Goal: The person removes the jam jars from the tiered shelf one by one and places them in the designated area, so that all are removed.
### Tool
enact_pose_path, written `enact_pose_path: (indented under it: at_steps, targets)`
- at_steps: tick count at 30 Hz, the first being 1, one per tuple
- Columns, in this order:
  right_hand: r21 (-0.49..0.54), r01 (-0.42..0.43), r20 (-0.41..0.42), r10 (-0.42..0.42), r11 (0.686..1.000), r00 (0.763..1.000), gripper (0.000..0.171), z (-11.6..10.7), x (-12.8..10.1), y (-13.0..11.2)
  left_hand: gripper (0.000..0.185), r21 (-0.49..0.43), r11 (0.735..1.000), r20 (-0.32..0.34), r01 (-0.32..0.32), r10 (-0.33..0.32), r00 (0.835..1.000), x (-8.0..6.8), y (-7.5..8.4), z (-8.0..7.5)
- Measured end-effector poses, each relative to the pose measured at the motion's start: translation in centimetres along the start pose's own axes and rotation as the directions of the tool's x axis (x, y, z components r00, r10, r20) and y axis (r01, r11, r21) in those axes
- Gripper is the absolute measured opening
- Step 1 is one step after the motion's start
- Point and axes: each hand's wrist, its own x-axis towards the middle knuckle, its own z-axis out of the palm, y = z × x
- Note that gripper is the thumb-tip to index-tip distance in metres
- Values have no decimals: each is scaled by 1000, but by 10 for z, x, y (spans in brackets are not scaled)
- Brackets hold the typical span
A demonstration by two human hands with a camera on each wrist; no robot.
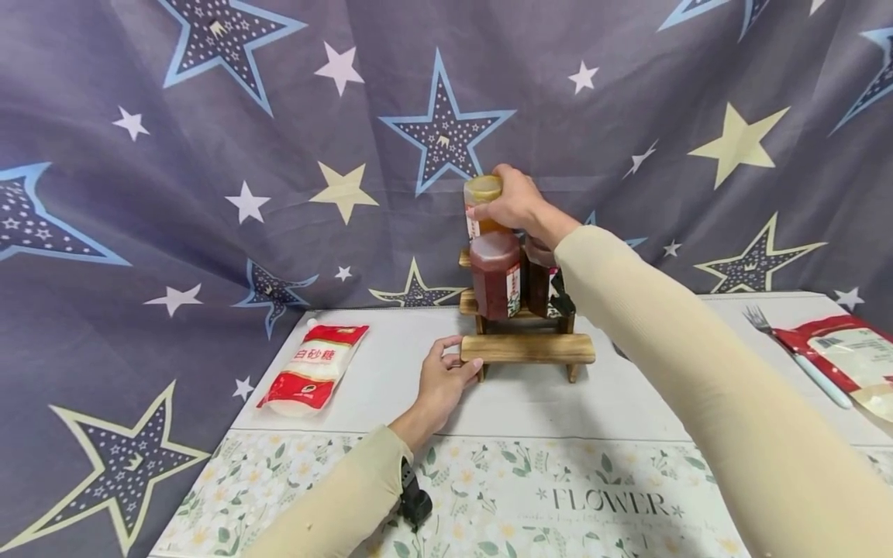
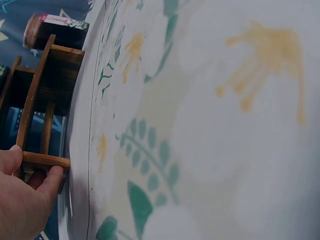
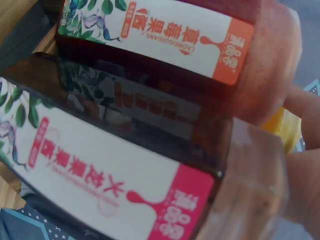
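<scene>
A stepped wooden rack (image 1: 528,350) stands at the back of the table. My left hand (image 1: 443,384) holds the left end of its lowest step, thumb and fingers on either side of the wood in the left wrist view. At the top of the rack, my right hand (image 1: 522,203) grips a jar of amber contents (image 1: 486,226) near its yellowish lid. In front of that jar sits a red jam jar (image 1: 494,283), and beside it a darker jar (image 1: 540,291), partly behind my right sleeve. Both labels, orange (image 3: 160,35) and pink (image 3: 100,170), fill the right wrist view.
A red and white sugar bag (image 1: 312,370) lies to the left. On the right are a fork (image 1: 802,360) and another red packet (image 1: 847,360). A starry curtain (image 1: 558,139) hangs right behind the rack. A floral cloth (image 1: 502,496) covers the table's front.
</scene>
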Motion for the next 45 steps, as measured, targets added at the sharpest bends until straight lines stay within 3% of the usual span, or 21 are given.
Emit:
enact_pose_path:
  at_steps: [16,27,45]
  targets:
    - [29,52,-177,-46,998,983,68,-2,-5,-2,51,1,1000,-2,-11,11,1000,-2,-2,3]
    - [47,132,-239,-117,990,964,66,-35,-23,-12,51,-2,1000,-13,-19,19,1000,-1,-3,4]
    - [-7,119,-311,-116,993,943,73,-99,-52,20,50,12,1000,-23,-19,19,1000,1,-1,6]
